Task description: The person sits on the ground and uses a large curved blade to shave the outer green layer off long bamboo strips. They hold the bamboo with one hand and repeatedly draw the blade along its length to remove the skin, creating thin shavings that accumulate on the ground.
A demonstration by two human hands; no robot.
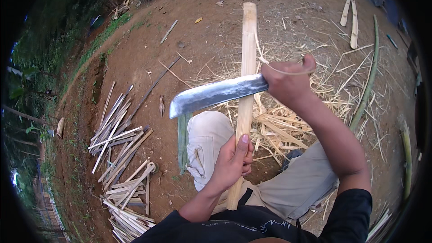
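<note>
My left hand (pixel 232 161) is closed round the lower part of a long, pale bamboo strip (pixel 249 58), which points away from my lap. In my closed right hand (pixel 290 78) is the handle of a machete, hidden by my fingers. The broad grey machete blade (pixel 216 93) lies across the strip and reaches out to the left, its squared tip above my knee. A thin curled shaving (pixel 259 47) hangs off the strip's right side and bends toward my right hand.
Pale shavings (pixel 281 128) heap on the dirt beyond my legs. Several split sticks (pixel 119 128) lie piled at left, with more sticks (pixel 128 216) nearer me. A green bamboo pole (pixel 370 81) and two split bamboo pieces (pixel 354 24) lie at right.
</note>
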